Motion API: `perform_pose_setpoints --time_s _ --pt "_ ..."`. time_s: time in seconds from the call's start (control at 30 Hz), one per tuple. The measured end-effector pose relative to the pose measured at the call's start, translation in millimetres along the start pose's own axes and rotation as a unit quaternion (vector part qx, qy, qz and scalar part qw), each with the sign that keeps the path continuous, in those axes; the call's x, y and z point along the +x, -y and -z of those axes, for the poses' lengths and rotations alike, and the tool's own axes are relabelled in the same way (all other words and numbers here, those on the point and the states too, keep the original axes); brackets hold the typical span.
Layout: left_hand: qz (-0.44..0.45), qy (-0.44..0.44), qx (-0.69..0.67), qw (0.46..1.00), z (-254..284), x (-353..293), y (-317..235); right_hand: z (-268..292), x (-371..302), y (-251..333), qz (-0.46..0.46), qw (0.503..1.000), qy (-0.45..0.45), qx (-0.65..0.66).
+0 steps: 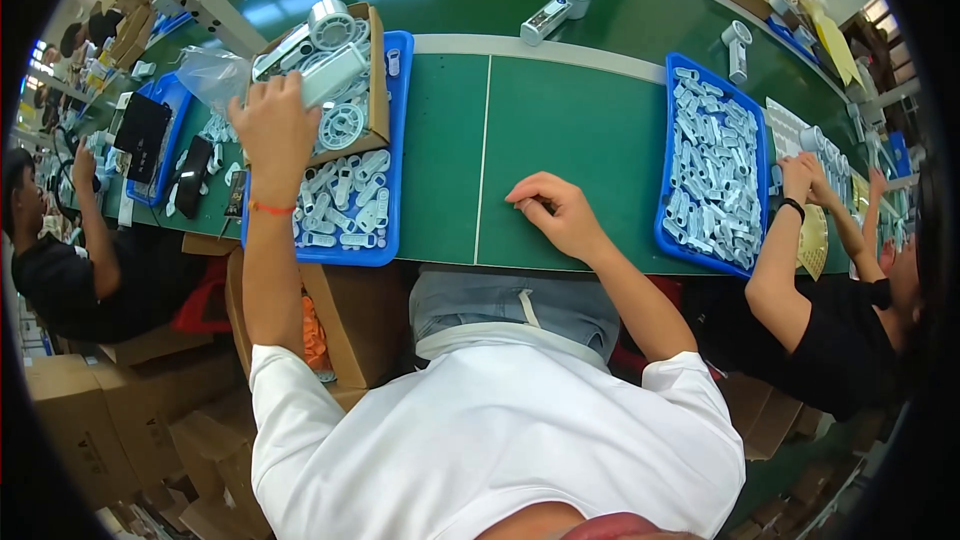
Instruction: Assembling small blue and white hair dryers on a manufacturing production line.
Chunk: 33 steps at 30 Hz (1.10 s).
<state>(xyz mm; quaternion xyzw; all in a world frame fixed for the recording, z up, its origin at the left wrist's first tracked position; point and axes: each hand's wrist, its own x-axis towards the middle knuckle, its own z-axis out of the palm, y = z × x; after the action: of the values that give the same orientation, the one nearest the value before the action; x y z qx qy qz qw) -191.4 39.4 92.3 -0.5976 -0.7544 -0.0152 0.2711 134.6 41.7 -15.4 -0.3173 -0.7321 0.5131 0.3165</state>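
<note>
My left hand [276,125] reaches over the cardboard box [378,80] at the left, its fingers and thumb closed on a pale handheld-fan housing [335,76]. Inside that box lie more pale fan parts, among them a round slotted grille [341,127] and a ring-shaped fan head [330,24]. My right hand [560,210] rests on the green tabletop [570,130], loosely bent, with a gap between thumb and fingers and nothing seen in it. The fingertips of my left hand are partly hidden.
The box stands in a blue tray [395,210] among small pale casings [340,202]. Another blue tray [662,200] at the right holds many similar casings. An assembled handheld fan [558,10] lies beyond the pale rail. Co-workers sit at both sides; a person's arm [785,250] is beside the right tray.
</note>
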Motion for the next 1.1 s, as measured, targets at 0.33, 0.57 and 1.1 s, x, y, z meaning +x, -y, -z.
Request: perform_pose_setpoints --time_s 0.33,0.57,1.1 --pt "-0.331 -0.193 -0.305 0.872 68.0 -77.0 -133.1 11.2 -16.9 90.8 0.078 0.952 0.010 -0.296" --pt "-0.249 0.214 -0.635 0.699 1.4 43.7 -219.7 40.6 -85.8 17.8 -0.128 0.924 -0.171 0.317" --pt "0.136 0.120 -0.761 0.623 -18.1 -55.0 -181.7 6.5 -82.9 17.0 -0.149 0.960 -0.052 0.232"
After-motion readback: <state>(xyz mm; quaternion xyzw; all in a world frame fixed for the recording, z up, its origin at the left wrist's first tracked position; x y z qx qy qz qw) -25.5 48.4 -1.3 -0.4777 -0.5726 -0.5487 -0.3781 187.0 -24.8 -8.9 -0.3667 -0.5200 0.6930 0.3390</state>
